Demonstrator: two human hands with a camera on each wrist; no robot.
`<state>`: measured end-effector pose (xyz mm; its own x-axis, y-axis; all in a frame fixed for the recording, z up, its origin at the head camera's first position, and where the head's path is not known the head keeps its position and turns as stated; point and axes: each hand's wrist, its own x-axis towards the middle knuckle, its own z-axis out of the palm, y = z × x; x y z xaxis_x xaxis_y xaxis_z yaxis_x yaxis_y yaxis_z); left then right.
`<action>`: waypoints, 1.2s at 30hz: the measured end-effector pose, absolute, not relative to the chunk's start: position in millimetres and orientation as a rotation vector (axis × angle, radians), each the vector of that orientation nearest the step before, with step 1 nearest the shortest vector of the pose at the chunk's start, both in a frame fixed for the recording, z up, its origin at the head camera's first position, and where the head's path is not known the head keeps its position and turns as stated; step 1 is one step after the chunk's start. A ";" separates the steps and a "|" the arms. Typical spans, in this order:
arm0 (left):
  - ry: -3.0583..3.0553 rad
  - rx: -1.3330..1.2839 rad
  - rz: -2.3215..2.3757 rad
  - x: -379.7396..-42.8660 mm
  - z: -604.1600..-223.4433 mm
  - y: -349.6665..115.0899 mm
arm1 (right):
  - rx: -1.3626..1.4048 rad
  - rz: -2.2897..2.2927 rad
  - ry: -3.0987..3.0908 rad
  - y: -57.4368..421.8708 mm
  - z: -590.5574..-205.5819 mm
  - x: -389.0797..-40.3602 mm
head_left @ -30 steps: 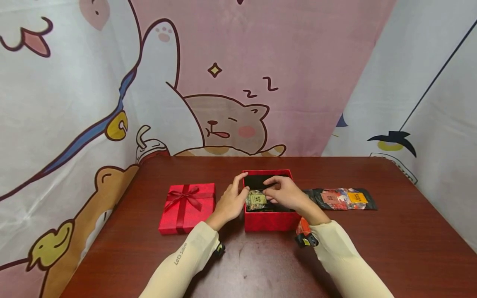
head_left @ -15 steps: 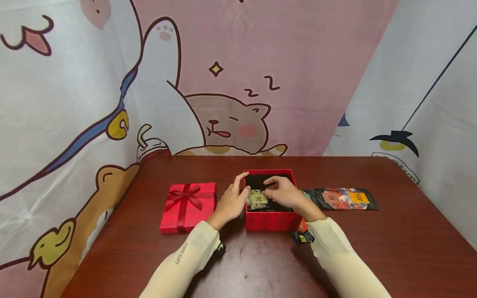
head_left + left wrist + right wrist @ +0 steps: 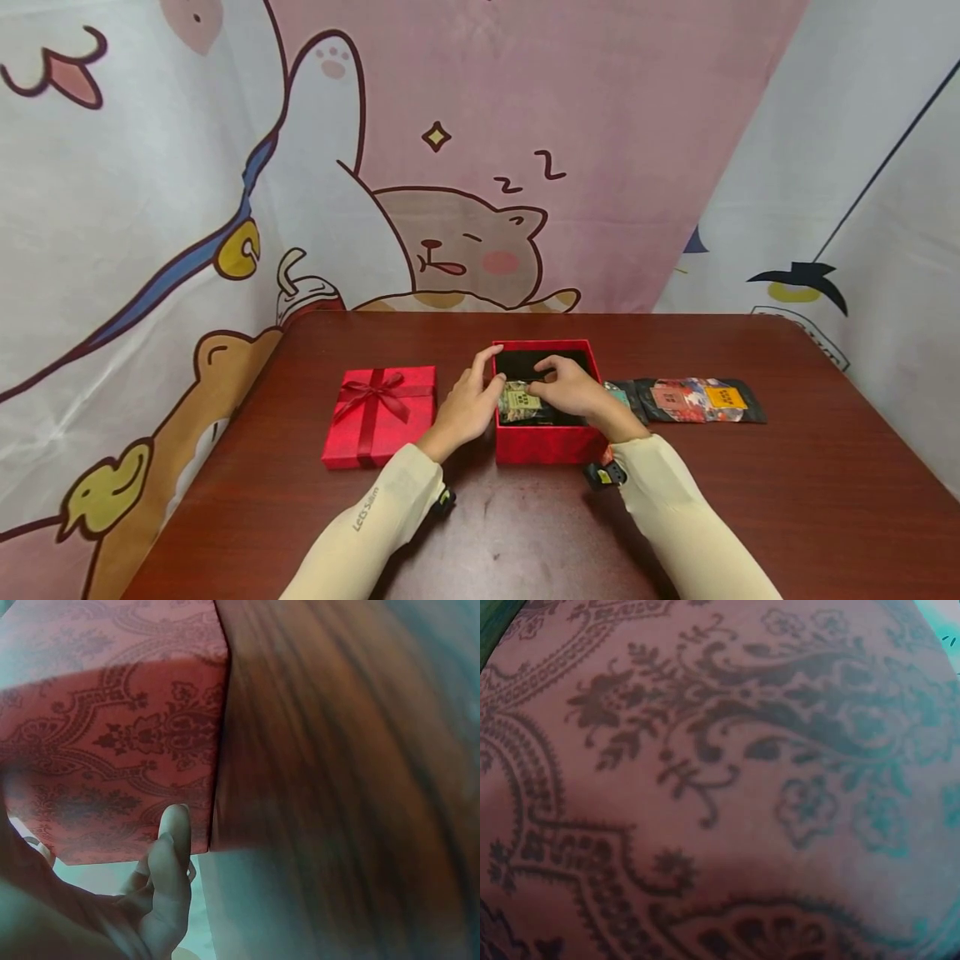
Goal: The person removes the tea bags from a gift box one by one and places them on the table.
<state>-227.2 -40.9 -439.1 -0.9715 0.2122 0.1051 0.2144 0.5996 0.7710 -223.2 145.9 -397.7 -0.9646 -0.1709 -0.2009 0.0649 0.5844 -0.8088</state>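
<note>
An open red gift box [image 3: 547,446] with a dark lining stands mid-table. My left hand [image 3: 465,408] holds its left wall, thumb and index finger at the rim; in the left wrist view other fingers [image 3: 171,874] lie along its patterned outside. Inside, toward the left, is a small pouch [image 3: 521,406] with a green label. My right hand [image 3: 573,392] reaches in over the right wall, fingers bent, pinching the pouch near its right edge; some fingertips are hidden. The right wrist view is filled by the box's patterned side [image 3: 727,780].
Left of the box lies its red lid [image 3: 382,417] with a ribbon bow. To the right, dark pouches with pink and orange labels [image 3: 701,400] overlap in a row, beside a teal-labelled pouch [image 3: 619,393]. A reddish item [image 3: 607,455] shows under the right wrist.
My right forearm has shifted slightly left, uncovering more of the teal-labelled pouch and covering more of the reddish item. The left hand keeps its place on the box.
</note>
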 end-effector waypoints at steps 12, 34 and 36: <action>-2.808 -0.372 -1.354 -227.2 -439.9 -40.4 | -0.039 -1.303 2.528 145.6 -401.6 -225.5; -2.798 -0.377 -1.373 -227.8 -441.5 -40.1 | -0.014 -1.326 2.569 146.6 -405.4 -228.8; -2.801 -0.376 -1.366 -228.1 -441.9 -40.1 | -0.013 -1.331 2.571 146.1 -405.8 -228.6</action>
